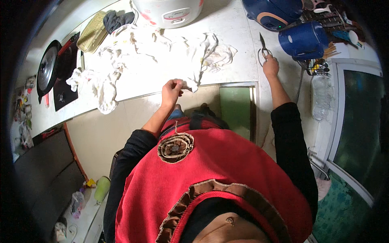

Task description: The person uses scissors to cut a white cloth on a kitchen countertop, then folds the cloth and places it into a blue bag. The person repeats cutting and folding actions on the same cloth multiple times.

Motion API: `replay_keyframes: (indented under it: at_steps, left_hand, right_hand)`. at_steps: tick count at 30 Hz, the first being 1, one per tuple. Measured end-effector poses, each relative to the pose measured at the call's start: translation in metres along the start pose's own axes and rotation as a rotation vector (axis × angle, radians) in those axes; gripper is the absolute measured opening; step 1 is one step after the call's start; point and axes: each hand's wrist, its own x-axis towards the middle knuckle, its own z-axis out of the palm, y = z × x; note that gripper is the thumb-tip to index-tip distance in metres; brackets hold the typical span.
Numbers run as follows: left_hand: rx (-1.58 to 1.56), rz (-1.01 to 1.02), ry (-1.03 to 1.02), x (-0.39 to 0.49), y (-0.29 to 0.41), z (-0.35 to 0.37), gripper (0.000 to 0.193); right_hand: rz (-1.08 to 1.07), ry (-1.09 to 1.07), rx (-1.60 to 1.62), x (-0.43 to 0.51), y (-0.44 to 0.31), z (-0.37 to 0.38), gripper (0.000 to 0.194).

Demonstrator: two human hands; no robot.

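At the counter's front edge, my left hand (171,92) pinches the near corner of a white cloth (209,56), which lies crumpled on the countertop. Strong light washes out much of the fabric. Out to the right, my right hand (271,66) has its fingers on the handle loops of dark metal scissors (263,47). Their blades are together and point away from me, over the counter. More white cloth (106,88) with small printed patches is bunched at the left, and one end hangs over the front edge.
A white rice cooker (176,13) and a dark blue cooker (273,12) stand at the back. Near the latter is a blue pot (304,41). Left are a lidded pan (48,68), a black cooktop (65,82) and a yellowish basket (92,32). Glass jars (322,97) line the right side.
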Motion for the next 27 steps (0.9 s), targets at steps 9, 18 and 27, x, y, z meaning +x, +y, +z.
replay_keyframes:
  at_steps: [9, 18, 27]
  left_hand:
    - [-0.782, -0.291, -0.094, 0.020, 0.010, 0.020, 0.011]
    - [-0.831, -0.408, -0.165, 0.016, 0.016, 0.012, 0.005]
    - [-0.529, -0.400, -0.365, 0.033, 0.017, -0.001, 0.011]
  right_hand:
    - [0.724, -0.524, 1.653, -0.011, -0.046, -0.059, 0.013]
    - [0.456, -1.170, 1.975, -0.156, -0.192, -0.169, 0.087]
    - [0.462, -1.033, 2.013, -0.211, -0.253, -0.183, 0.063]
